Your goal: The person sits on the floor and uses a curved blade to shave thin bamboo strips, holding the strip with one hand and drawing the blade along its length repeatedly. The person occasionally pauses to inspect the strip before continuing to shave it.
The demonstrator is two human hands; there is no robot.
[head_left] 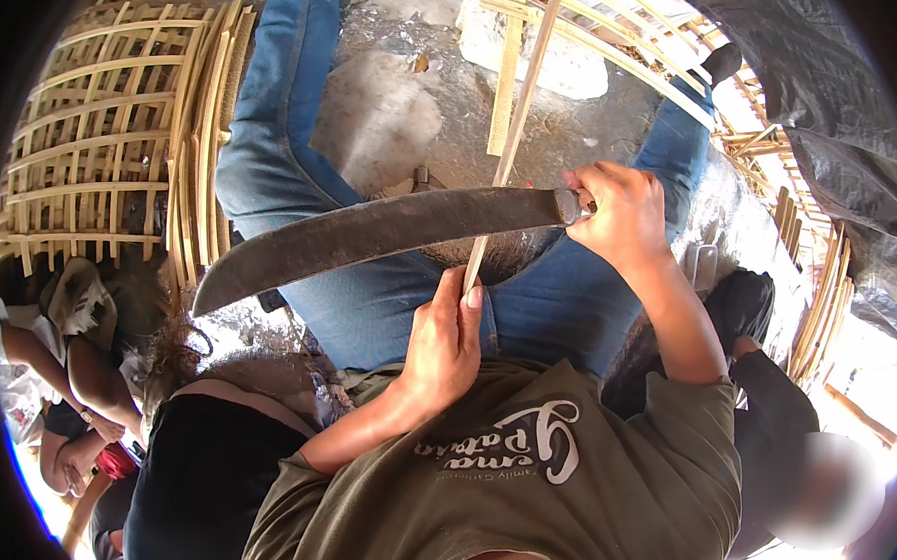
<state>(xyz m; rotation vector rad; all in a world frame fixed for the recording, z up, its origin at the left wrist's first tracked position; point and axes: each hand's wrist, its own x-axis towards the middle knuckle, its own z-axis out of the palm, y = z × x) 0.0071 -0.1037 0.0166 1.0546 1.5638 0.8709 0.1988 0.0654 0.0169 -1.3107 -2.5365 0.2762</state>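
Observation:
My right hand [621,212] is closed around the handle of a large machete [386,233]. Its broad, dark blade points left across my lap, the tip above my left thigh. A long, thin bamboo strip [529,96] runs from the far top edge down toward me and passes beneath the blade near the handle. My left hand [445,342] pinches the near end of that strip between thumb and fingers. Whether the blade touches the strip I cannot tell. Below the blade, between my legs, part of a brown, rough surface [512,255] shows.
Woven bamboo panels [102,135] stand at the left beside stacked slats [202,141]. More bamboo strips [598,43] lie at the far right, near a pale slab [534,51]. Dark plastic sheeting [842,113] hangs right. Other people sit close on both sides.

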